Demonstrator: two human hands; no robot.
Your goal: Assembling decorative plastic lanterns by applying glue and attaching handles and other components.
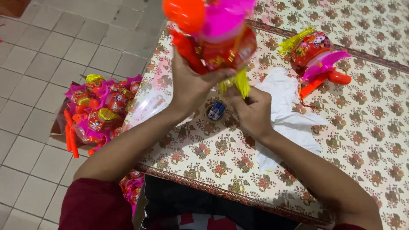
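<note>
My left hand [190,85] grips a red toy lantern [221,40] with an orange knob and pink plastic top, held up close above the table. Just below it, my right hand [251,108] pinches the lantern's yellow tassel [239,81]. A small round blue-and-white part [216,111] lies on the floral tablecloth [341,140] between my hands. A second, similar lantern [317,55] with yellow tassel, pink wing and orange handle lies on the table at the far right.
A white cloth [287,113] is spread on the table beside my right hand. A cardboard box [96,113] full of several similar lanterns stands on the grey tiled floor [51,51] to the left. More lanterns [132,187] show under the table edge.
</note>
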